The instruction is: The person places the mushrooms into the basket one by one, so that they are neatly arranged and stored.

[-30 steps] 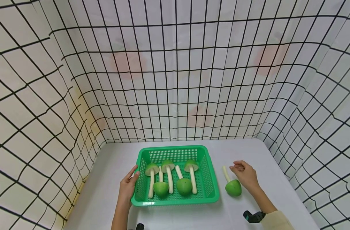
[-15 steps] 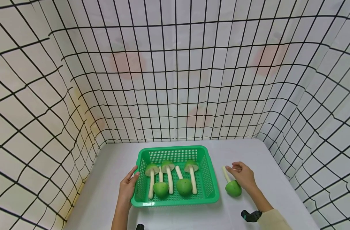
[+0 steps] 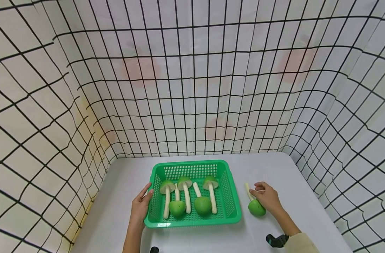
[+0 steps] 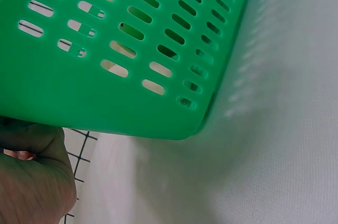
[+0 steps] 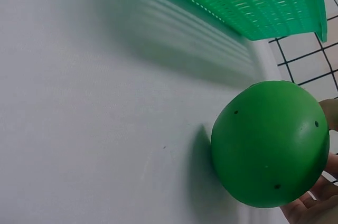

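Note:
A green plastic basket [image 3: 192, 222] holds several toy mushrooms with green caps and pale stems. My left hand [image 3: 139, 209] grips the basket's left side, with the thumb at the rim; in the left wrist view the fingers are mostly hidden behind the basket wall. To the right of the basket, one mushroom [image 3: 257, 207] lies on the table, stem pointing away. My right hand [image 3: 268, 198] is over its stem, thumb and fingers bent and a little apart. In the right wrist view the round cap [image 5: 269, 145] covers the stem and part of the fingers, so contact is hidden.
A white cloth-covered table [image 3: 284, 175] lies beneath everything. Walls of black wire grid [image 3: 194, 95] over white sheeting rise at the back and both sides. A black wrist device [image 3: 276, 241] sits at the right sleeve.
My right hand has moved left toward the stem, then lower along it toward the cap. The left hand, the basket and the mushrooms have stayed in place.

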Motion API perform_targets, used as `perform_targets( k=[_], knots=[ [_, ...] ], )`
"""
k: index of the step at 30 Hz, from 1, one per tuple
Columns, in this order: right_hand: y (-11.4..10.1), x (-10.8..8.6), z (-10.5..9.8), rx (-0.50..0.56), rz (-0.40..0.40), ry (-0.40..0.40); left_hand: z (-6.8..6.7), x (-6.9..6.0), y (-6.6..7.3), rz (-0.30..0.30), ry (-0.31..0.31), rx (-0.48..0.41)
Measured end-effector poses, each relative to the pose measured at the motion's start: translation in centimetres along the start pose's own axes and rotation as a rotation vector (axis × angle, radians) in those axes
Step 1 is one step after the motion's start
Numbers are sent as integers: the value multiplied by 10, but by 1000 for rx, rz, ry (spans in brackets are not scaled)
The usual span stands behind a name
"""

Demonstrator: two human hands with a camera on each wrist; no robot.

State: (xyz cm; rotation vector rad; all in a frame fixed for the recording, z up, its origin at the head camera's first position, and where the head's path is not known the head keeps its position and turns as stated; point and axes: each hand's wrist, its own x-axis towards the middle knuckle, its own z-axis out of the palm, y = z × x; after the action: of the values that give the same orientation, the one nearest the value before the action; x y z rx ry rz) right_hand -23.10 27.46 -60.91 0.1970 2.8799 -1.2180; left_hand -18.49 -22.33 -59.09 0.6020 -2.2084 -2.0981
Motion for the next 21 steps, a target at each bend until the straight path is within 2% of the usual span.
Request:
perform_targets(
  k=[11, 21],
  knots=[
    [4, -4, -1, 5, 2, -39, 0, 0, -1, 8, 2, 3],
    [1, -11, -5, 7, -1, -119, -1, -1, 0, 26, -7, -13]
  ],
)
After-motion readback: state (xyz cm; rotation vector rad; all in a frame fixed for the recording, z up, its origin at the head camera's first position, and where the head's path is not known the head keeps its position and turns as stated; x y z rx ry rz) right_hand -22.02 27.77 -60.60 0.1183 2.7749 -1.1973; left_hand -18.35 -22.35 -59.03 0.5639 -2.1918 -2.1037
